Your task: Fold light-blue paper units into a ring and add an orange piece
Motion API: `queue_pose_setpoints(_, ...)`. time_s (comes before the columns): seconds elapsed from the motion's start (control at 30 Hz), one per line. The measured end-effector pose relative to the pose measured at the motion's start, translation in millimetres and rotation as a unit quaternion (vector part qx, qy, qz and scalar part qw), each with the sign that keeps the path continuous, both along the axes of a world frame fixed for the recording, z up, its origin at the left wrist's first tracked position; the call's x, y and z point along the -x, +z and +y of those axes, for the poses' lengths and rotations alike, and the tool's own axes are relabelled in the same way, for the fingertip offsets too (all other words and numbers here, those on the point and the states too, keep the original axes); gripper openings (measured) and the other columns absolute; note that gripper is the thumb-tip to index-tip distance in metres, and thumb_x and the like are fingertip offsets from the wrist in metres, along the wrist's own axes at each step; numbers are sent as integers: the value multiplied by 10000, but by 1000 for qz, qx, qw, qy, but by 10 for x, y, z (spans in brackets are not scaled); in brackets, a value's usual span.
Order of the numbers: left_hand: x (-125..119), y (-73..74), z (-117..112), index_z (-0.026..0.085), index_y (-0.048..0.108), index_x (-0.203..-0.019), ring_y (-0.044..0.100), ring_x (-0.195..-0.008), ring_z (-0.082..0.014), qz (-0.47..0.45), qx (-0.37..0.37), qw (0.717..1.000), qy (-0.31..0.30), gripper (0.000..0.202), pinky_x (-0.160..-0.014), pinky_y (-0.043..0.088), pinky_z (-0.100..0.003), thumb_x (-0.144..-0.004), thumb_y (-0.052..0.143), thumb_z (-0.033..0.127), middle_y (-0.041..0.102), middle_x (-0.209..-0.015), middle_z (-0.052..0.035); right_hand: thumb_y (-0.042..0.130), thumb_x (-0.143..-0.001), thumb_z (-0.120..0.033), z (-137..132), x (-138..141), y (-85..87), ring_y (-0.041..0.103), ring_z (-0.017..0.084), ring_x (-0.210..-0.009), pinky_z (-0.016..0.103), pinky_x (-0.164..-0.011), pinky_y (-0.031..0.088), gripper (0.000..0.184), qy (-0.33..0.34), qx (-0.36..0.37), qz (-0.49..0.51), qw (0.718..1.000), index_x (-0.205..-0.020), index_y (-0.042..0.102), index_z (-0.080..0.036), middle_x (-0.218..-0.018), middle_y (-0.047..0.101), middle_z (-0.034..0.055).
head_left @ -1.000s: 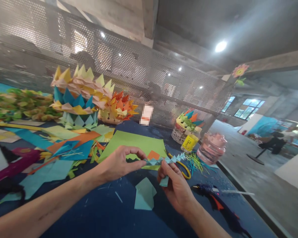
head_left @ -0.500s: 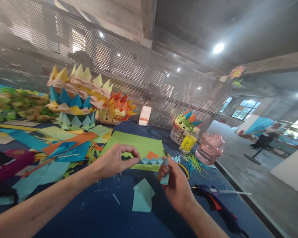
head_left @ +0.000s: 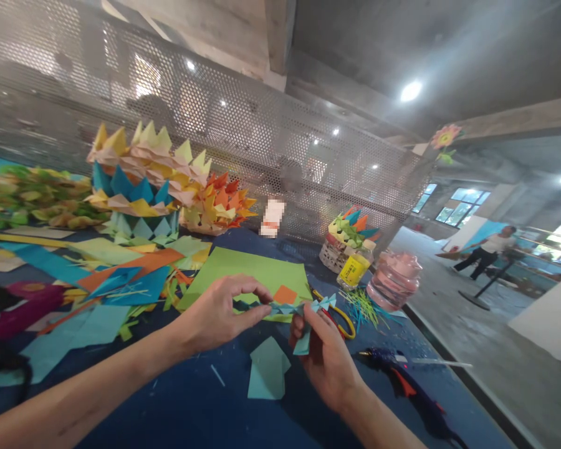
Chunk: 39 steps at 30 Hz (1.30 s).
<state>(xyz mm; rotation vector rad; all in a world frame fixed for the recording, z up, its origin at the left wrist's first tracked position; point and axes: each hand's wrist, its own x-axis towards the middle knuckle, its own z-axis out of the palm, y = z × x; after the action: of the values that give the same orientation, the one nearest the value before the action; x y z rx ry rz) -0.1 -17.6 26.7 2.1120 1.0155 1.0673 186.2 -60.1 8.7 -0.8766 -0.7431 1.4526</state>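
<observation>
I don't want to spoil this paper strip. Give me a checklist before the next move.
1. Left hand pinching the paper strip: ok.
2. Right hand gripping the strip: ok.
3. Light blue paper held in the right hand: ok.
4. Scissors fully in view: not ok, partly behind the right hand.
5. Dark blue glue gun set down: ok, on the table.
6. Its tip hot: cannot tell.

The left hand (head_left: pixel 229 308) pinches at the fingertips (head_left: pixel 263 293) — the right hand (head_left: pixel 328 355) curls nearby, thumb (head_left: pixel 316 320) uppermost — both bare forearms (head_left: pixel 105 374) slanting inward.
</observation>
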Motion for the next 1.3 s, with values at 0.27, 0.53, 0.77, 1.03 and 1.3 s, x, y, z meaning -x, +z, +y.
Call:
queue_pose_setpoints(0.27, 29, -63, 81, 206, 650, -769, 609, -793, -171, 15, -45, 999, -5, 168, -743, 433, -284, -820, 535, 318, 682, -801, -14, 686, -755, -381, 12, -5, -4, 460, 95, -551, 214, -525, 390, 272, 27, -8, -2, 1000, -630, 580, -164, -594, 523, -18)
queue_pose_setpoints(0.53, 111, -43, 166, 212, 638, -761, 596, -781, -172, 38, -79, 996, 4, 145, -743, 418, -288, -827, 519, 263, 670, -779, -14, 729, -706, -372, 59, -26, -2, 430, 89, -515, 209, -485, 362, 219, -30, 17, 53, 998, -767, 613, -197, -563, 500, -43)
queue_pose_setpoints(0.77, 53, -53, 93, 220, 641, -916, 582, -946, -214, 39, -78, 996, -1, 167, -864, 408, -342, -814, 568, 331, 682, -974, -43, 735, -702, -336, 16, 15, -14, 467, 100, -538, 210, -500, 390, 208, -31, 19, 21, 999, -720, 598, -180, -569, 538, -23)
queue_pose_setpoints(1.03, -21, -124, 31, 225, 656, -818, 581, -835, -185, 35, -121, 991, -35, 118, -830, 406, -345, -837, 551, 276, 681, -824, -19, 787, -650, -281, -43, 76, -30, 521, 95, -591, 203, -548, 423, 211, -22, 19, 19, 999, -763, 639, -181, -661, 584, -30)
queue_pose_setpoints(1.3, 21, -88, 78, 207, 638, -777, 570, -804, -173, 37, -144, 989, -2, 131, -809, 387, -330, -856, 546, 255, 665, -777, -7, 716, -733, -252, -26, 21, -57, 492, 101, -594, 213, -574, 416, 113, 22, -18, 18, 999, -716, 629, -182, -630, 564, -15)
